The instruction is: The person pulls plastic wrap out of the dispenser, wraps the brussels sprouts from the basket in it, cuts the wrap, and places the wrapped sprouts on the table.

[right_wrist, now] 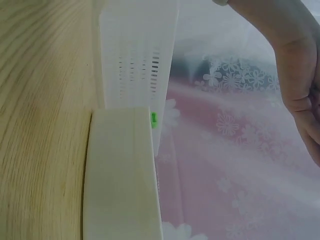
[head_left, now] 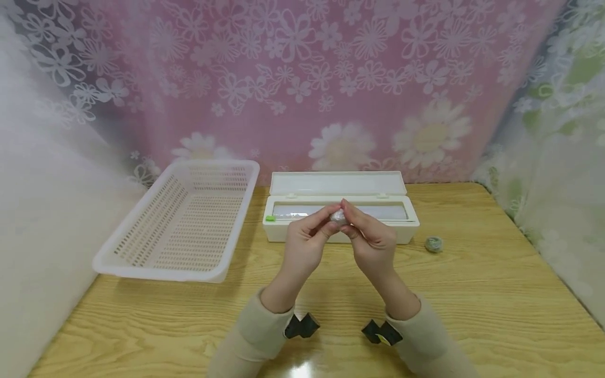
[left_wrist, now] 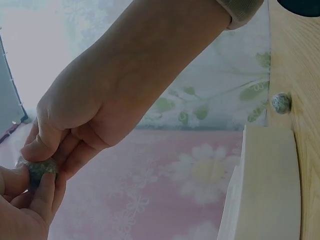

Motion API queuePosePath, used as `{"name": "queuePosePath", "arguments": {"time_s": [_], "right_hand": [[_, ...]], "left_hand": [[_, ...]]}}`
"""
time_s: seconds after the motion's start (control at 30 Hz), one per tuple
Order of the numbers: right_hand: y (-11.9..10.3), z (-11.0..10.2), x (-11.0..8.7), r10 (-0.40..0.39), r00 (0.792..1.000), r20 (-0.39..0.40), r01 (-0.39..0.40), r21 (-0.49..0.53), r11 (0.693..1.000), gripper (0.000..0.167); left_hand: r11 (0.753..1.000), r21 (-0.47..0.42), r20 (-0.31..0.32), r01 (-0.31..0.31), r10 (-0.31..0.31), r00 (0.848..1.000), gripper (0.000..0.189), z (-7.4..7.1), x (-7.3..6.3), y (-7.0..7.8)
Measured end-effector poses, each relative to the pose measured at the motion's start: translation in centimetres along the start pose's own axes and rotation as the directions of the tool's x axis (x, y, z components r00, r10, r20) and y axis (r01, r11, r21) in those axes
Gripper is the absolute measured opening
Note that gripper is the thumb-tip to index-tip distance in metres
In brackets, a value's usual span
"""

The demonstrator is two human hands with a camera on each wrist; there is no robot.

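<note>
A small dark greenish ball wrapped in clear, crinkled film [head_left: 338, 216] is held up between both hands. My left hand [head_left: 304, 245] pinches it from the left with thumb and fingers, and my right hand [head_left: 376, 247] pinches it from the right. In the left wrist view the wrapped ball [left_wrist: 42, 171] shows between the fingertips of the two hands. Just behind and below them is a white cling film dispenser box [head_left: 341, 234] with its lid [head_left: 337, 184] raised. A film roll [head_left: 385, 211] lies inside, partly hidden by the hands.
A second film-wrapped greenish ball [head_left: 434, 244] lies on the wooden table [head_left: 477, 294], right of the box. At the left stands a white slotted plastic basket [head_left: 165, 272]. A green slider [head_left: 270, 218] sits on the box's front left edge. A flowered curtain [head_left: 283, 105] hangs behind.
</note>
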State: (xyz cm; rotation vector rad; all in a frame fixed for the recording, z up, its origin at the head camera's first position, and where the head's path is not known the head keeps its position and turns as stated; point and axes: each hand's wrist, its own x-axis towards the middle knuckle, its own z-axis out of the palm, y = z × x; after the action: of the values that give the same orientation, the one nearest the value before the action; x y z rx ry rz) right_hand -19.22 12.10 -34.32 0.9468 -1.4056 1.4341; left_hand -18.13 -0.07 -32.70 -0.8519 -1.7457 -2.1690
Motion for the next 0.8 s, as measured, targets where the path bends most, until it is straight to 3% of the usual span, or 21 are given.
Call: {"name": "queuePosePath", "arguments": {"time_s": [0.1,0.23,0.33,0.43,0.57,0.63,0.73,0.8], "right_hand": [[0.1,0.0,0.0,-0.029,1.0,0.005,0.029,-0.022,0.999,0.027],[0.2,-0.2,0.3,-0.062,0.997,0.051,0.068,-0.127,0.99,0.028],[0.1,-0.5,0.5,-0.038,0.994,0.1,0.051,-0.131,0.99,0.028],[-0.2,-0.7,0.6,0.085,0.988,0.132,-0.085,-0.008,0.996,0.033],[-0.7,-0.6,0.4,0.281,0.951,0.128,-0.296,0.117,0.948,0.039],[-1.0,-0.6,0.5,0.33,0.936,0.118,-0.345,0.136,0.929,0.036],[-1.2,-0.7,0.4,0.353,0.93,0.101,-0.366,0.162,0.917,0.034],[-1.3,-0.7,0.2,0.362,0.928,0.088,-0.372,0.188,0.909,0.033]], "left_hand": [[1.0,-0.006,0.012,-0.01,0.01,1.0,0.028,-0.1,0.0,-0.1],[0.998,-0.053,0.049,-0.023,0.025,0.998,0.03,-0.5,0.0,-0.2],[0.995,-0.103,0.033,-0.02,0.024,0.999,0.034,-0.7,0.1,-0.2],[0.988,-0.155,-0.012,-0.026,0.024,1.0,0.031,-0.7,0.3,-0.1],[0.983,-0.169,0.001,-0.067,0.068,0.998,0.028,-0.6,0.5,-0.1],[0.987,-0.142,0.041,-0.078,0.085,0.996,0.033,-0.7,0.5,-0.1],[0.993,-0.092,0.098,-0.07,0.079,0.992,0.041,-0.8,0.4,-0.3],[0.994,-0.041,0.111,-0.098,0.102,0.989,0.043,-0.8,0.4,-0.4]]}}
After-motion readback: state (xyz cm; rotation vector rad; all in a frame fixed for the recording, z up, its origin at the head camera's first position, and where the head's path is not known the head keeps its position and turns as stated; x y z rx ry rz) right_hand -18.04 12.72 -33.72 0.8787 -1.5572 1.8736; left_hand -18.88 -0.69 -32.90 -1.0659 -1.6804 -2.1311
